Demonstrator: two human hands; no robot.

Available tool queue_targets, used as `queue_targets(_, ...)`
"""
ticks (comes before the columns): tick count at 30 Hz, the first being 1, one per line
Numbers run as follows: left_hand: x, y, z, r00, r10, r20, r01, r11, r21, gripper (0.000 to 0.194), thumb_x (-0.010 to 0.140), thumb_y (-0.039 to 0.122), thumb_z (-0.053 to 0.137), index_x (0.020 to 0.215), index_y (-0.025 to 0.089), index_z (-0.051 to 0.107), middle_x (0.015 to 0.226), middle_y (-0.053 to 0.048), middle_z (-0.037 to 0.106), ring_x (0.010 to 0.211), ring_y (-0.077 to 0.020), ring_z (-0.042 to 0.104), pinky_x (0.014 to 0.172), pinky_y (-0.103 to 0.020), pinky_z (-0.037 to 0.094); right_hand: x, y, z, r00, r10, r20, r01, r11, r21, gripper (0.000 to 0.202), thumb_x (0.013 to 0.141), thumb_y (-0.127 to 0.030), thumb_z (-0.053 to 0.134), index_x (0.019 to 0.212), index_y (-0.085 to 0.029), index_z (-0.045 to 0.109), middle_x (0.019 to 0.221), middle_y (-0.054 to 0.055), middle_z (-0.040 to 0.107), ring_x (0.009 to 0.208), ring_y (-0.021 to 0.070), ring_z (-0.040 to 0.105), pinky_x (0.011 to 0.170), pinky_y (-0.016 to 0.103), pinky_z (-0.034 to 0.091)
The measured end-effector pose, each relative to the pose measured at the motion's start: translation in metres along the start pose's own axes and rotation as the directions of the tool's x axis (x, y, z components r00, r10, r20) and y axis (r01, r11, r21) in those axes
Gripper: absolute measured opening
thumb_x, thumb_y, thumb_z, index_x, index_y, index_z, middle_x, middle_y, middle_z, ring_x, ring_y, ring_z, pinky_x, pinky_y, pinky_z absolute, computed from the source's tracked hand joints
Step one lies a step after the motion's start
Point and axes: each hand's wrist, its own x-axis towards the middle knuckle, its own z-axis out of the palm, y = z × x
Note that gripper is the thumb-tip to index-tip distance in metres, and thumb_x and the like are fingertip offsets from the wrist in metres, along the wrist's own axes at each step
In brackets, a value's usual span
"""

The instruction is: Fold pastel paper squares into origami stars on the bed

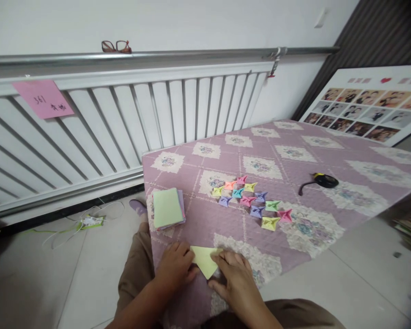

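A pale yellow sheet of paper (206, 261), folded into a triangle, lies on the near edge of the cloth-covered table with one point towards me. My left hand (176, 265) grips its left corner, fingers curled. At the right corner my right hand (233, 273) holds the paper, with a finger pressed near the top edge and the thumb lower down beside it. The fingertips partly cover both corners. Beyond my left hand sits a stack of coloured paper squares (167, 208), light green on top. Several small folded paper pieces (256, 211) in mixed colours stand in slanting rows farther right.
A purple floral cloth (205, 214) covers the table. On its right lies a black object with a curved stem (325, 181). A photo board (363, 109) leans behind. Along the wall runs a white radiator (171, 109), with glasses (116, 46) on the pipe. A power strip (91, 222) rests on the floor.
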Motion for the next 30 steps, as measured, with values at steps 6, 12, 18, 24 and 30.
queue_targets(6,0.0,-0.002,0.004,0.999,0.034,-0.023,-0.032,0.998,0.051,0.017,0.087,0.037,0.061,0.093,0.021,0.059,0.101,-0.003,0.059,0.094,-0.0232,0.051,0.081,-0.037,0.04,0.002,-0.003,-0.002,1.0,0.007,-0.013,-0.006,1.0,0.031,0.051,0.063,-0.023,0.08,0.112,-0.026,0.063,0.108,0.005,0.065,0.103,0.027,0.055,0.092,0.043,0.036)
queue_targets(12,0.001,-0.004,0.006,0.998,0.05,-0.041,-0.048,0.997,0.064,0.016,0.091,0.038,0.056,0.09,0.022,0.058,0.099,-0.002,0.059,0.092,-0.0218,0.051,0.08,-0.036,0.039,0.003,0.002,0.005,0.996,0.005,-0.088,-0.001,0.999,0.045,0.039,0.069,-0.014,0.072,0.104,-0.028,0.066,0.101,0.003,0.066,0.097,0.0242,0.057,0.088,0.04,0.038)
queue_targets(18,0.0,-0.002,0.005,0.995,0.071,-0.075,-0.066,0.996,0.067,0.016,0.088,0.037,0.06,0.09,0.021,0.059,0.099,-0.003,0.059,0.093,-0.0225,0.052,0.081,-0.036,0.039,0.003,0.006,0.015,0.98,-0.021,-0.196,0.026,0.999,0.024,0.03,0.072,-0.011,0.067,0.098,-0.027,0.066,0.093,0.002,0.065,0.092,0.0233,0.057,0.083,0.039,0.039)
queue_targets(24,0.005,0.001,-0.001,0.997,0.001,-0.081,-0.003,1.0,-0.03,0.011,0.092,0.022,0.051,0.086,0.02,0.06,0.097,-0.003,0.061,0.092,-0.0206,0.054,0.082,-0.034,0.038,0.006,0.015,0.021,0.959,-0.059,-0.275,0.07,0.997,0.027,0.015,0.08,-0.014,0.059,0.089,-0.024,0.065,0.086,0.004,0.065,0.082,0.0219,0.058,0.075,0.036,0.042)
queue_targets(30,0.002,0.0,-0.017,0.992,-0.123,0.015,0.121,0.94,-0.318,0.011,0.086,0.019,0.051,0.079,0.018,0.061,0.084,-0.002,0.063,0.081,-0.0168,0.056,0.071,-0.027,0.039,0.006,0.012,0.008,0.982,-0.03,-0.188,0.072,0.973,0.218,0.022,0.091,-0.027,0.048,0.075,-0.023,0.063,0.07,0.001,0.063,0.069,0.0183,0.06,0.065,0.031,0.044)
